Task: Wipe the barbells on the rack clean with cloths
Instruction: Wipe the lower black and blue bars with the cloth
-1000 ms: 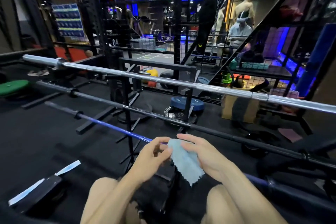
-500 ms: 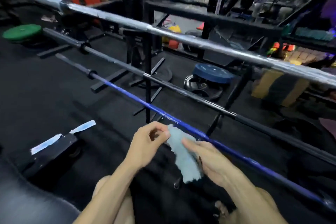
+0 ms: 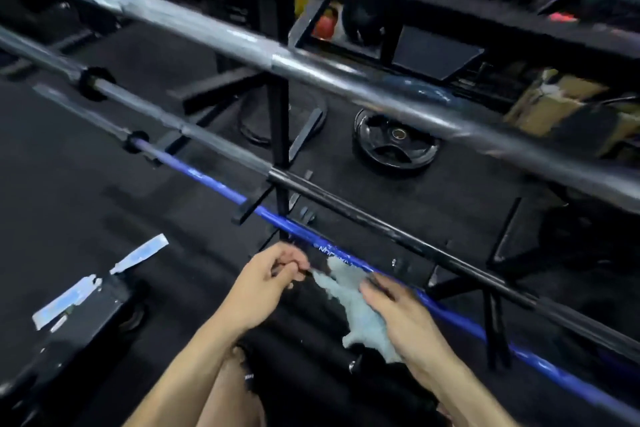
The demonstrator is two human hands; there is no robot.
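Head view: left hand [image 3: 266, 282] pinches cloth [image 3: 349, 295] corner, right hand [image 3: 398, 314] holds it vs blue bar [image 3: 214, 184], lowest on rack [image 3: 278, 135], prob. spreading it to wipe.

Three bars lie one behind the other on the black steel rack [image 3: 278, 135], each running from upper left to lower right. The blue barbell [image 3: 214, 184] is nearest, the dark grey barbell [image 3: 363, 215] sits behind and above it, and the thick silver barbell [image 3: 311, 69] is farthest and highest. The pale blue cloth [image 3: 356, 305] hangs just before the blue barbell, between the left hand [image 3: 266, 284] and the right hand [image 3: 405, 319]. A black iron weight plate [image 3: 394, 146] lies on the floor behind the rack.
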